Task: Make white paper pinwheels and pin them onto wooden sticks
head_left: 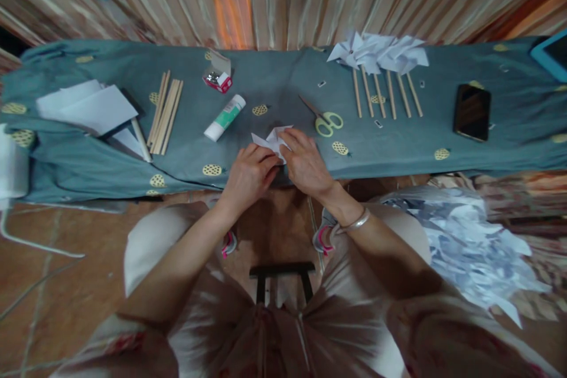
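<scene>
Head view: at the frame's centre, over the counter (277,80), the folded paper (268,140) is pinched by the grip of left hand (248,179) and right hand (306,166) alike. Light, crisp, easily creased, it is probably best held lightly by folded edges.

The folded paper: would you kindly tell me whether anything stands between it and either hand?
Nothing visible does: the left hand and right hand both touch the paper directly; the scissors lie apart.
</scene>
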Available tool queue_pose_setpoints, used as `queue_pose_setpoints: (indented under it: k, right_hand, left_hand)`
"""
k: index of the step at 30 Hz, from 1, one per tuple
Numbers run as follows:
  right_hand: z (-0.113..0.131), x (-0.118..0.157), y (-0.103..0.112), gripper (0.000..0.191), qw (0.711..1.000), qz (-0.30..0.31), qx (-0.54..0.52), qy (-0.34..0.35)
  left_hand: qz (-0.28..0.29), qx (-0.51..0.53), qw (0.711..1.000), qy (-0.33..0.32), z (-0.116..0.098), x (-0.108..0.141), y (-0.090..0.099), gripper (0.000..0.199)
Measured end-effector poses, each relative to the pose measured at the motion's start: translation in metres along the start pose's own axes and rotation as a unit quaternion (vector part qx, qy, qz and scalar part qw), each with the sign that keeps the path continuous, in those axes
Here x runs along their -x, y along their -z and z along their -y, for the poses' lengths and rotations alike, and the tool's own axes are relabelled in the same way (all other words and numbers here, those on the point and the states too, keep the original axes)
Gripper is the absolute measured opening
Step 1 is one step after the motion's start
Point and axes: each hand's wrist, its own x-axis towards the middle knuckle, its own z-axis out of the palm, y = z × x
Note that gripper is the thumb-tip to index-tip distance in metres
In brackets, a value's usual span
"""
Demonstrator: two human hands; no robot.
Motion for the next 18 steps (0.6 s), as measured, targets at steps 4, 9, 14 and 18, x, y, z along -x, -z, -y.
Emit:
queue_pose_setpoints:
  k: [4,9,14,18]
  right_hand:
    - [0.004,-0.005,-0.002,0.034,1.000,0.006,-0.009,-0.007]
    - [-0.010,0.001,-0.003,0.036,0.997,-0.037,-0.056,-0.030]
    - [-0.025,0.014,0.003,0.051,0.992,-0.067,-0.104,-0.028]
    - [-0.028,0.021,0.015,0.046,0.991,-0.055,-0.116,-0.040]
  left_hand:
    - [0.006,-0.002,1.000,0.001,0.001,-0.004,-0.004,0.016]
    - [-0.022,0.002,1.000,-0.012,0.004,-0.002,-0.009,0.018]
    - [-0.026,0.012,1.000,-0.012,0.008,-0.001,-0.009,0.019]
    - [-0.021,0.032,0.999,-0.013,0.011,0.000,-0.006,0.020]
